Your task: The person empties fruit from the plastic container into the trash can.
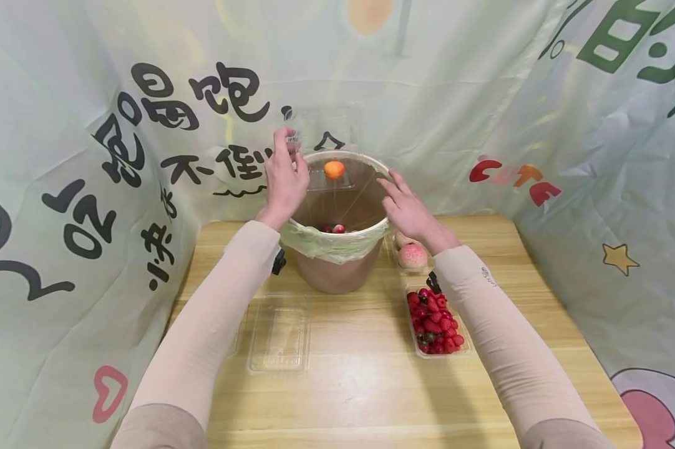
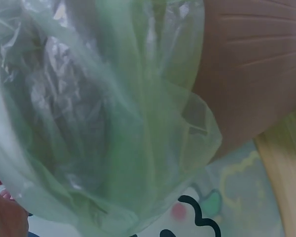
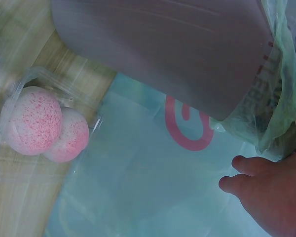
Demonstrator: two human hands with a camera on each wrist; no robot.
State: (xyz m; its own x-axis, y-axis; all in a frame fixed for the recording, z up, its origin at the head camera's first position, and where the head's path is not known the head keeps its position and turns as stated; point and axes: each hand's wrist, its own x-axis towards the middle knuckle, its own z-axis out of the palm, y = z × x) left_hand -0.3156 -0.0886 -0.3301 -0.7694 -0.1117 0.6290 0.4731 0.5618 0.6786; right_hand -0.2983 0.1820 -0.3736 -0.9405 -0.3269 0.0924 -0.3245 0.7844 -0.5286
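L hand [image 1: 286, 178] is at the left rim, fingers curled, pinching the edge of a clear box [image 1: 326, 128] tilted open over the far side of the bin [image 1: 337, 274]; round orange fruit [image 1: 334, 169] shows against its lower half. R hand [image 1: 407, 209] is by the right rim, fingers loosely spread. Wide gap on wood table [image 1: 360, 386] btwn flat clear tray [image 1: 279, 337], near left, & bumpy red berries [image 1: 435, 321], near right. Bin's smooth, brown, tapered, w/ crinkly green bag [image 1: 337, 244] over rim. Speckled pink peaches [image 1: 412, 256] sit just right. Backdrop cloth [image 1: 427, 112] hems far edge.
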